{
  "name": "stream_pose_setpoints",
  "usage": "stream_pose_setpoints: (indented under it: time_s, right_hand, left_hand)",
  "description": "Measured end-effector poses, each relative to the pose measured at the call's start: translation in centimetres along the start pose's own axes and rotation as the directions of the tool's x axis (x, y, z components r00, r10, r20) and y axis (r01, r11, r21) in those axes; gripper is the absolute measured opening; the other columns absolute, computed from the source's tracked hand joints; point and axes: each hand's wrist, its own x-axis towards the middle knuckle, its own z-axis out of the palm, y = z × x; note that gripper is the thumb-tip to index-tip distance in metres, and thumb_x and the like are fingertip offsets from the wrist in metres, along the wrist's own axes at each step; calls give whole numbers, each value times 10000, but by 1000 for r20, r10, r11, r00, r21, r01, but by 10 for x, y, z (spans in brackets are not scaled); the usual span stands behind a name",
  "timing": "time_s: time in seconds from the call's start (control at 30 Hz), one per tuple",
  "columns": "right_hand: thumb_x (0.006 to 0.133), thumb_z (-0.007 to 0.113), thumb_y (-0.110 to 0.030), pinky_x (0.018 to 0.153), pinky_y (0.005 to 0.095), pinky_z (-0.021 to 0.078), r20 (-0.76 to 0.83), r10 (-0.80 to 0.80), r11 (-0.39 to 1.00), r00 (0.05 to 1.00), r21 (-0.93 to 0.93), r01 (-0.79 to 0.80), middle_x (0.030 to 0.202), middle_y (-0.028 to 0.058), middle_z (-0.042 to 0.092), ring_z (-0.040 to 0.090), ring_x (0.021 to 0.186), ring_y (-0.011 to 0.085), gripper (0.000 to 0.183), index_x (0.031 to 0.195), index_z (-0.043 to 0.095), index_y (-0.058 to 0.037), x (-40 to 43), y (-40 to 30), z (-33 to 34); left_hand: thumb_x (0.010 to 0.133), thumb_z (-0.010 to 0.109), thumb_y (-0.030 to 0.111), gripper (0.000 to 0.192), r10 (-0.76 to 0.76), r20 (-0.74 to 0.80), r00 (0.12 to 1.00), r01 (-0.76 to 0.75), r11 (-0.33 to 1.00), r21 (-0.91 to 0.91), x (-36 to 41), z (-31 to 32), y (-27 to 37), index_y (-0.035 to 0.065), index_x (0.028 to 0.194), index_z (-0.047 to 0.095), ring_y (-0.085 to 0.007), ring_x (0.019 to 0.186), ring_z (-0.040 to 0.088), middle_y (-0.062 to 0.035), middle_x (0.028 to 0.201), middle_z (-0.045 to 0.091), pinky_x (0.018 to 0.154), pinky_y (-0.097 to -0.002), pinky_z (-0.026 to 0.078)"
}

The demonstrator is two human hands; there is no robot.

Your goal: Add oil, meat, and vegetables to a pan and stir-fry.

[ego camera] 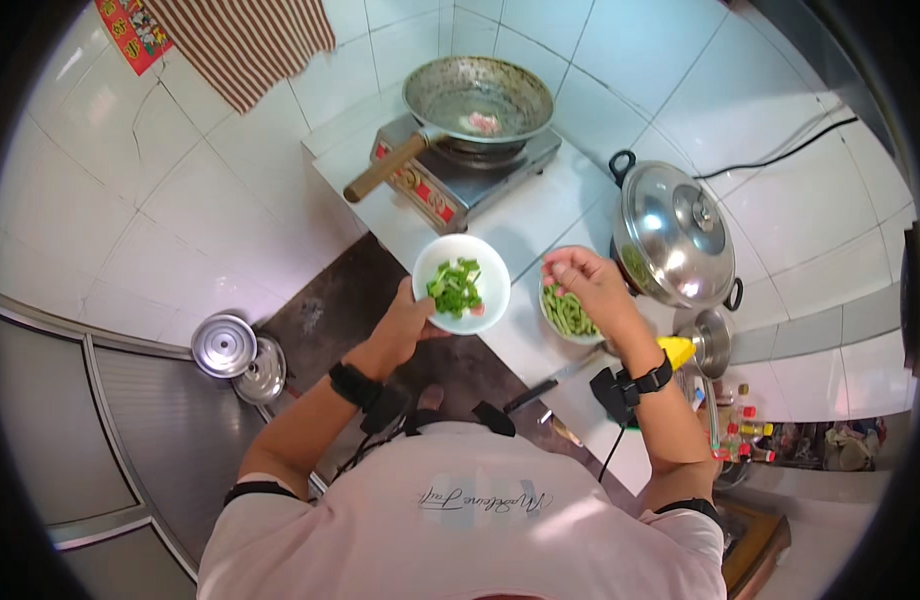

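My left hand [415,319] grips a white bowl [494,281] by its near left rim, thumb over the edge. Cut green scallions [455,289] lie in the bowl, with a small pink piece beside them. My right hand [587,281] hovers over a second bowl [544,319] of cut green beans [569,311], partly covering it. Its fingers are curled toward the thumb, and whether anything small sits between them is unclear. Beyond both hands, a wok [460,90] rests on a portable stove [475,180]. Clear liquid and a pinkish clump [484,123] are inside the wok.
The wok's wooden handle [385,166] juts toward the left. A lidded metal pot [677,225] stands right of the stove. A knife [550,382] lies at the counter's [542,240] near edge. Several bottles [741,431] stand at right. Metal lids [224,345] hang at left.
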Motion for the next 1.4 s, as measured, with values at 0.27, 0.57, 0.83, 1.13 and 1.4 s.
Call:
stream_pose_setpoints:
  time_s: [0.27, 0.57, 0.83, 1.13, 1.4]
  right_hand:
    - [698, 674, -54, 646, 338, 447, 246, -441, 576, 863, -660, 482, 766, 86, 573, 554, 751, 269, 108, 794, 628, -67, -46, 26, 39]
    - [699, 683, -169, 686, 379, 441, 427, -275, 379, 861, -775, 505, 739, 82, 552, 540, 782, 273, 110, 730, 636, -74, -43, 47, 54]
    - [692, 695, -116, 712, 375, 432, 557, -277, 535, 783, -587, 607, 770, 82, 554, 527, 812, 282, 158, 801, 587, -77, -37, 36, 48]
    - [788, 602, -84, 649, 304, 462, 81, -254, 861, 964, -435, 263, 727, 66, 598, 588, 686, 191, 46, 782, 600, -38, 65, 34, 35]
    - [824, 552, -95, 593, 311, 477, -228, -697, 512, 680, -822, 249, 728, 131, 625, 597, 598, 189, 127, 883, 578, 14, 251, 0, 11]
  left_hand:
    - [767, 444, 30, 511, -34, 28, 999, 32, 998, 52, -17, 31, -18, -4, 1245, 270, -260, 1007, 576, -155, 1169, 457, 792, -376, 539]
    - [790, 460, 40, 508, -25, 96, 995, 20, 998, 58, -26, 31, -31, -35, 1255, 268, -250, 956, 593, -182, 1125, 476, 747, -366, 555]
    - [792, 490, 94, 483, -68, 129, 989, 68, 998, 5, -16, 11, -24, -6, 1233, 320, -247, 954, 596, -169, 1138, 486, 693, -338, 553]
    - [736, 460, 50, 577, -98, 81, 992, 100, 995, -13, 0, -34, -23, 55, 1283, 274, -272, 996, 587, -141, 1181, 480, 773, -397, 535]
    - [759, 459, 44, 555, -178, 63, 982, 177, 984, 24, 7, -61, -30, 39, 1283, 274, -279, 994, 591, -145, 1182, 485, 779, -392, 534]
